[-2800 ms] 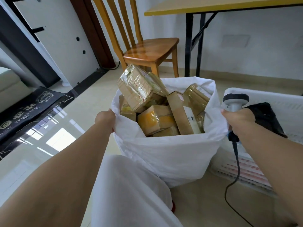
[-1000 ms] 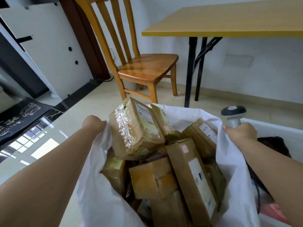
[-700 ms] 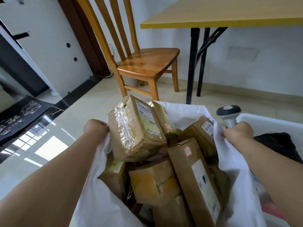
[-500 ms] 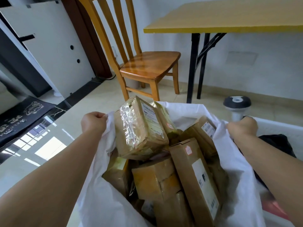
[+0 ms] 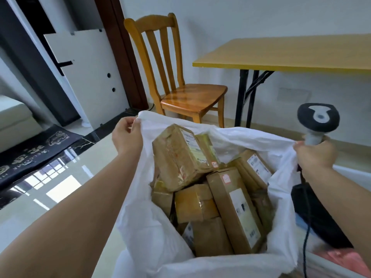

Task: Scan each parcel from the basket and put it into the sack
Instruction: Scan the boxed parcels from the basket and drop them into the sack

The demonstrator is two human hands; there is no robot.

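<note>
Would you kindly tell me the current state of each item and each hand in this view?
sack: open-mouthed, full of parcels, rim held up on both sides.
parcels: piled inside the sack, the top one tilted.
left hand: grips the sack's left rim.
right hand: holds the scanner and the sack's right rim.
scanner: upright in the right hand, cable hanging down.
chair: upright, seat bare.

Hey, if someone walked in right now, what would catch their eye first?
A white sack stuffed with brown parcels fills the middle. The left hand grips its left rim; the right hand grips its right rim and a scanner. Behind stand a wooden chair and yellow table.
</note>
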